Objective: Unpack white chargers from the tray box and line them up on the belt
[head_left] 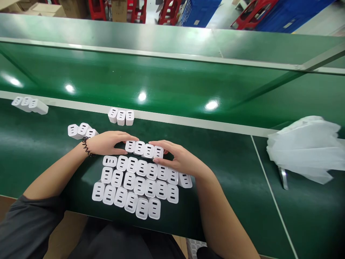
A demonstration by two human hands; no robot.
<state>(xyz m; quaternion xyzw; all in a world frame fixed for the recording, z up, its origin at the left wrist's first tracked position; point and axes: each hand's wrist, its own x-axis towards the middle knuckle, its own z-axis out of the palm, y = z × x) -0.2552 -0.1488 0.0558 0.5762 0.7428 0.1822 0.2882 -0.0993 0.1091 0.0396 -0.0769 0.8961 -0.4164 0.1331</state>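
Several white charger blocks stand in tight rows on the green bench in front of me, socket faces up. The top row of chargers lies between my two hands. My left hand, with a black coil band on its wrist, curls round the left end of that row. My right hand presses against its right end, fingers together and touching the last block. Both hands squeeze the row from either side.
Three small groups of white chargers stand further off: one group by the white rail, another left of my hand, a third at far left. A pile of white bags lies at right. The green conveyor belt runs behind the rail.
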